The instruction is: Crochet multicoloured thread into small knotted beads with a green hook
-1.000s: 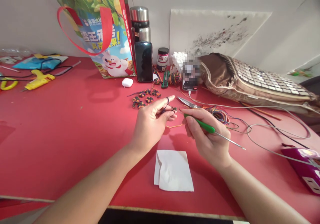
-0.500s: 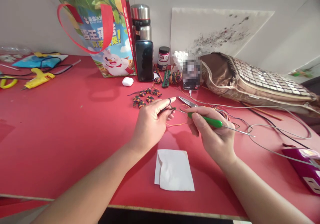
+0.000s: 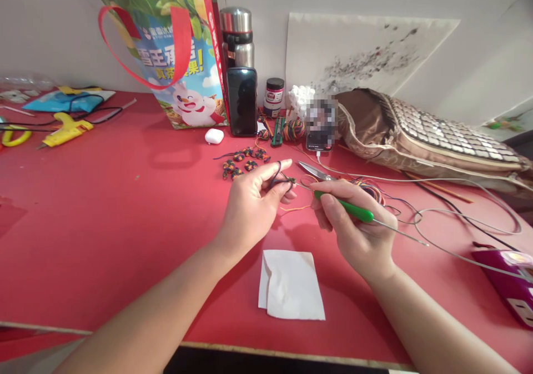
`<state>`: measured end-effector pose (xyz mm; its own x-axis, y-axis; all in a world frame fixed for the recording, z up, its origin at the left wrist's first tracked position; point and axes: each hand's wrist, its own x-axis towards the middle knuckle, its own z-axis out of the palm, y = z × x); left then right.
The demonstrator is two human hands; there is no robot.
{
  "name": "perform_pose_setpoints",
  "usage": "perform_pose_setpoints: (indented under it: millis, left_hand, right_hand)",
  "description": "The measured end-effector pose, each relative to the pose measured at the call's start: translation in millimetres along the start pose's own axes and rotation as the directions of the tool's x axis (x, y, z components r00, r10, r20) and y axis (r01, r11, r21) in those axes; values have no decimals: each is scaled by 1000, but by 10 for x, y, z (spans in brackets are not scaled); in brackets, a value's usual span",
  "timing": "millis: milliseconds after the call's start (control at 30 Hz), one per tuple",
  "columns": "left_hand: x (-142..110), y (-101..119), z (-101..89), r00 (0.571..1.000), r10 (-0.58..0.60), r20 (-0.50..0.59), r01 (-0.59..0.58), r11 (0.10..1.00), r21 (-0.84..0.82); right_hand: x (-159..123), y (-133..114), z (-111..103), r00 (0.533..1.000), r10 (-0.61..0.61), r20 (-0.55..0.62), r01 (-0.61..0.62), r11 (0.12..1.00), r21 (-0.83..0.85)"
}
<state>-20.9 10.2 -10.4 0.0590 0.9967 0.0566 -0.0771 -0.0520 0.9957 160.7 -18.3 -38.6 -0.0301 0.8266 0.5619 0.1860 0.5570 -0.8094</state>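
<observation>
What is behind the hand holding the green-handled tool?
Behind the right hand lie scissors, blades showing, and a multicoloured cord coil. The hand covers part of the coil; the scissors' handles cannot be seen.

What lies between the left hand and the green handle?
The head view shows a small dark thread piece pinched at the fingertips of the left hand, then a thin metal shaft running toward it from the green handle.
</observation>
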Motion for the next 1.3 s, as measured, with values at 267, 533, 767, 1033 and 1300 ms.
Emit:
perform_pose_setpoints:
  millis: [267,533,767,1033,1300]
  left_hand:
    - [7,76,12,988,-151,1,147,961,-233]
    - [-5,107,33,965,-262,24,252,892,-376]
    - [-24,111,54,964,-263,51,262,887,-380]
    - [-48,83,73,962,-258,86,271,879,-393]
    - [-72,92,116,970,-239,37,234,890,-390]
  right_hand:
    - [31,-2,38,950,-304,77,313,926,-210]
    - [5,46,23,909,-390,146,415,872,-259]
    - [27,-5,37,936,-333,113,348,921,-176]
    - [6,-4,39,932,-348,97,361,894,-265]
    - [-9,19,60,925,-379,40,367,857,-362]
